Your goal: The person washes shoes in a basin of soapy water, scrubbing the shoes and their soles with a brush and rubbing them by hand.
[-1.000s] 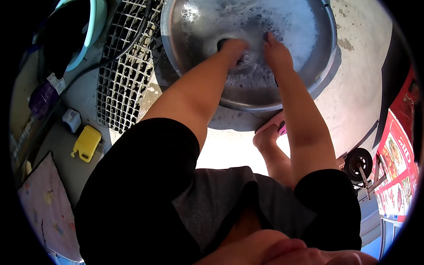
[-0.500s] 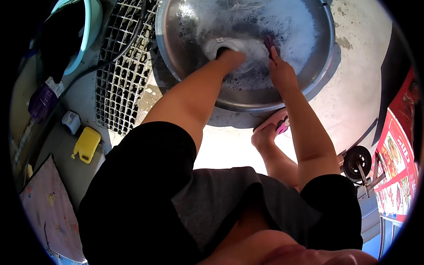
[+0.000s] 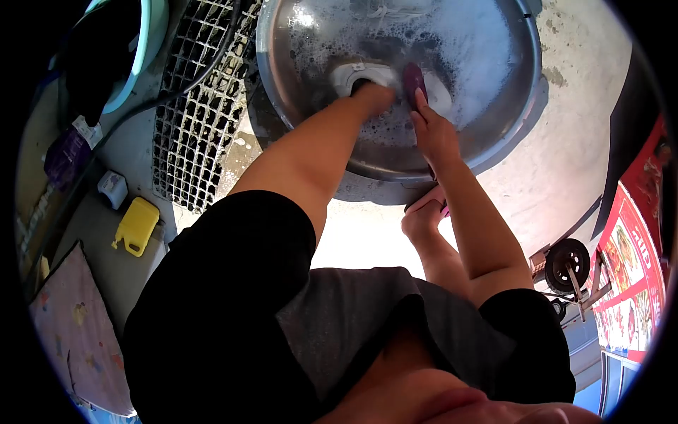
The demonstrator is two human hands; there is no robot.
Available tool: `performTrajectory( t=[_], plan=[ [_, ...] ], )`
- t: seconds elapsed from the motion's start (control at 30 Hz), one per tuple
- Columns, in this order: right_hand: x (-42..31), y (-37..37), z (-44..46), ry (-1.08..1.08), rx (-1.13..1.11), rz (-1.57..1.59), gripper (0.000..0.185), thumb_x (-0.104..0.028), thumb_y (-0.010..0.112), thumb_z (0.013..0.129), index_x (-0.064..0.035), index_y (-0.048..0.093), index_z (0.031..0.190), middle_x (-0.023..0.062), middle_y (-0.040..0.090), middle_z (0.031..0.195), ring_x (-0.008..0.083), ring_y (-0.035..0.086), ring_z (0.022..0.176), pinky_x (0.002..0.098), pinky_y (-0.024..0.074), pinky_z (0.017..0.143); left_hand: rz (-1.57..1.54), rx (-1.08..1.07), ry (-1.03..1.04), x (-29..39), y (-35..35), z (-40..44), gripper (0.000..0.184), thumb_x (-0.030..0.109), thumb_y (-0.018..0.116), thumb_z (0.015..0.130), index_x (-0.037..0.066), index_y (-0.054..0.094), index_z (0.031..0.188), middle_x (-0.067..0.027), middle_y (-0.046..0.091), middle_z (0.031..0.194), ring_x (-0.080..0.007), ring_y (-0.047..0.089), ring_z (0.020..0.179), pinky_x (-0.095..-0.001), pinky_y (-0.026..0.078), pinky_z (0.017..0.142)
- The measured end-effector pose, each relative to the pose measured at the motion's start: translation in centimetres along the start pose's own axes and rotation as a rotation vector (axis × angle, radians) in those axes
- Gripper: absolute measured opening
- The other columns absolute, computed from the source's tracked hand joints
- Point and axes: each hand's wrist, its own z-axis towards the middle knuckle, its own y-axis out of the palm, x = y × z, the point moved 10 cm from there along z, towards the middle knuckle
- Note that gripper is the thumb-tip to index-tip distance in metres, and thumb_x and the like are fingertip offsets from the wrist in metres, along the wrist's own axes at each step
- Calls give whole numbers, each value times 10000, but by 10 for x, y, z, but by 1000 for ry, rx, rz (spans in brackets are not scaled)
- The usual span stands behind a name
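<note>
A wide metal basin [image 3: 265,78] holds sudsy water. In it lies what looks like a white shoe [image 3: 346,76], partly under water, with a dark opening. My left hand [image 3: 374,101] is closed on the shoe beside that opening; its fingertips are blurred. My right hand [image 3: 436,138] grips a purple brush [image 3: 414,79] by its handle, thumb along it. The brush is over the shoe's right part, and its bristles are hidden. Foam covers much of the water on the far and right sides.
To the left are a metal grate [image 3: 194,134], a black hose [image 3: 159,102], a light-blue tub [image 3: 143,60] with dark cloth and a yellow jug [image 3: 139,225]. A small wheel [image 3: 567,266] and a red printed board [image 3: 631,283] stand at the right. My foot [image 3: 424,215] is below the basin.
My right hand has moved left and nearer to me with the brush, which now shows clearly above the water. More of the white shoe is visible. My left hand stays at the shoe.
</note>
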Motion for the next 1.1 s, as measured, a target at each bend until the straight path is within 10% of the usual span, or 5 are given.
performTrajectory(
  t=[0.3, 0.47, 0.57, 0.7, 1.1],
  plan=[
    [-77, 14, 53, -179, -284, -20, 446, -272, 545, 955, -277, 499, 1399, 214, 657, 1087, 387, 624, 997, 409, 482, 865, -826, 328, -225, -21, -9, -28, 255, 224, 535, 926, 27, 615, 1067, -168, 636, 1056, -313, 604, 967, -377, 471, 817],
    [20, -3, 1, -196, -181, 12, 457, -329, 534, 956, -311, 480, 1410, 174, 674, 1076, 388, 622, 982, 424, 483, 864, -570, -264, -403, -24, 33, -13, 372, 298, 480, 935, 10, 603, 1136, -195, 621, 1139, -320, 598, 1030, -402, 468, 875],
    [21, -5, 4, -152, -168, 8, 462, -319, 535, 955, -311, 476, 1413, 167, 679, 1069, 383, 629, 969, 427, 485, 856, -477, 190, -468, -46, 43, -7, 392, 306, 447, 940, 40, 608, 1178, -201, 611, 1183, -319, 596, 1053, -412, 467, 905],
    [-44, 4, 27, -222, -149, -7, 460, -316, 532, 953, -309, 479, 1410, 167, 684, 1047, 379, 634, 958, 439, 488, 839, -363, 134, -116, -29, 39, 4, 372, 294, 451, 956, 54, 605, 1194, -187, 612, 1182, -320, 596, 1061, -413, 468, 910],
    [17, -23, 8, -66, -210, -32, 466, -288, 559, 954, -347, 475, 1408, 181, 675, 1083, 360, 651, 980, 393, 492, 860, -596, 4, -469, -35, 24, -18, 471, 391, 514, 885, 63, 603, 1212, -181, 634, 1178, -320, 601, 1096, -394, 467, 935]
  ],
)
